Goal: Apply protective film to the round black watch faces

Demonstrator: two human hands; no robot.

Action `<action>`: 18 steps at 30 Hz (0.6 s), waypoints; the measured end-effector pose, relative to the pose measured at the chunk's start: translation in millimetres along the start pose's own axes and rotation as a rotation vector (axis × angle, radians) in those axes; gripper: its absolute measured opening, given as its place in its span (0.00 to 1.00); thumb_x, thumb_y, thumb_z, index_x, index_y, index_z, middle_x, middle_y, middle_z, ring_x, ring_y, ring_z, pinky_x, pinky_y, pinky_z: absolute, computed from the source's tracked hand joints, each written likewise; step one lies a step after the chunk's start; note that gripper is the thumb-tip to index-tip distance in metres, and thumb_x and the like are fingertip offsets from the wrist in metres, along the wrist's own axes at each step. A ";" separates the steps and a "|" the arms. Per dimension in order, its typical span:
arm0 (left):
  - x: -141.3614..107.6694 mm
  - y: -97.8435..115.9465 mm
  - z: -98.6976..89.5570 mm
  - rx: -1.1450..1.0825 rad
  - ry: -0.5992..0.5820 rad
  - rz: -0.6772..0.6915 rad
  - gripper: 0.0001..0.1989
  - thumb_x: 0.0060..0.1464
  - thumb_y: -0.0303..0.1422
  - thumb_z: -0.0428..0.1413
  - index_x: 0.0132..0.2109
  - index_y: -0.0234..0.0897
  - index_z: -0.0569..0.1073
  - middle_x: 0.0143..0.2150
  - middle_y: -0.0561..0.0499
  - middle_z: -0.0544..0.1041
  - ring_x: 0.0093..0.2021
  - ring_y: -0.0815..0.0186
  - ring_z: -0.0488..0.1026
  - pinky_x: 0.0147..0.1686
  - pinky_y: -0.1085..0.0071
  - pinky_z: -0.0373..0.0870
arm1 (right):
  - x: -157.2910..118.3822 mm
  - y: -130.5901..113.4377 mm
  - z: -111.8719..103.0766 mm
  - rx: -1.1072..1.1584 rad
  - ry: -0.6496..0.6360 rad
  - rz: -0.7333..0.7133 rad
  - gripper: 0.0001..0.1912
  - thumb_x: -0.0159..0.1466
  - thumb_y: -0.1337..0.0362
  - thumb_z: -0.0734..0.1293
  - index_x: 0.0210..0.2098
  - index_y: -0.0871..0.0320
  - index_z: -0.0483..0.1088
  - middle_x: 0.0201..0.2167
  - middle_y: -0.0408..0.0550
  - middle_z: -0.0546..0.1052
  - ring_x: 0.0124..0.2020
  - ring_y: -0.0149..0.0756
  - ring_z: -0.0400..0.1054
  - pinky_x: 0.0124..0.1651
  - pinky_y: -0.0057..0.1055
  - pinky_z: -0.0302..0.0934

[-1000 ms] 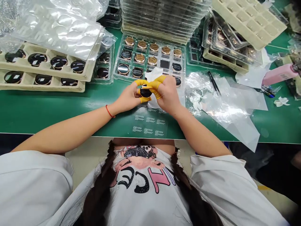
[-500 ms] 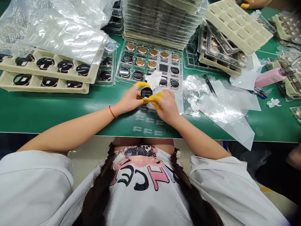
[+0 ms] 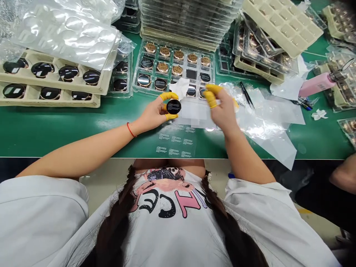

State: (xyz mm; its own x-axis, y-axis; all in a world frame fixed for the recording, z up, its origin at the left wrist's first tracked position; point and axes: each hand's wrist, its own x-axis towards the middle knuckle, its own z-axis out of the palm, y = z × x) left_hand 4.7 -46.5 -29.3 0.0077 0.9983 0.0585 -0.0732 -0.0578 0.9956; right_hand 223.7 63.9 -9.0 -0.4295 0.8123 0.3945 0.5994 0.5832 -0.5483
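Observation:
My left hand, with yellow finger cots on its fingertips, pinches a round black disc that bears white printed text. The disc faces up, just above the table. To its right my right hand is raised and slightly blurred; its yellow-tipped fingers look apart, and I see nothing between them. A crumpled white tissue lies just beyond the disc. Behind it is a clear compartment tray of round pieces, some with gold patterned faces and some black with text. A transparent sheet with blocks of white text lies in front.
Beige trays of glossy black discs stand at the left under clear plastic sheets. A tall stack of clear trays rises at the back. To the right are tweezers, film scraps, a pink bottle and more stacked trays.
My right hand has moved away from the disc, up and to the right. My left hand still holds the disc in about the same place.

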 end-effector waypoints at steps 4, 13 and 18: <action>-1.4 -0.7 -0.8 -0.011 -0.002 -0.010 0.37 0.43 0.31 0.66 0.60 0.40 0.60 0.39 0.51 0.76 0.38 0.62 0.77 0.43 0.63 0.72 | 14.7 -53.8 34.4 0.299 -0.358 -0.183 0.22 0.66 0.55 0.64 0.57 0.52 0.61 0.37 0.43 0.74 0.38 0.33 0.69 0.45 0.37 0.67; -0.4 8.9 -1.3 0.017 -0.043 -0.104 0.35 0.51 0.26 0.59 0.63 0.32 0.54 0.30 0.52 0.80 0.35 0.65 0.78 0.40 0.67 0.71 | 145.8 23.7 48.8 0.127 -0.068 0.074 0.08 0.64 0.60 0.65 0.41 0.57 0.66 0.39 0.47 0.74 0.35 0.30 0.63 0.44 0.34 0.64; -2.6 16.9 -1.4 0.035 -0.049 -0.150 0.33 0.54 0.26 0.58 0.63 0.30 0.54 0.32 0.50 0.80 0.38 0.66 0.79 0.42 0.67 0.72 | 134.0 15.0 47.0 -0.158 -0.114 -0.093 0.16 0.68 0.56 0.58 0.45 0.59 0.70 0.45 0.56 0.73 0.54 0.50 0.65 0.56 0.54 0.59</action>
State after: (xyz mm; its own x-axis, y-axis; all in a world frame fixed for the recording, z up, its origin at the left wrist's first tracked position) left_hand 2.0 -50.1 -12.8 0.0650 0.9940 -0.0883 -0.0329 0.0905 0.9953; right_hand 143.4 181.5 1.0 -0.5564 0.7548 0.3474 0.6480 0.6559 -0.3872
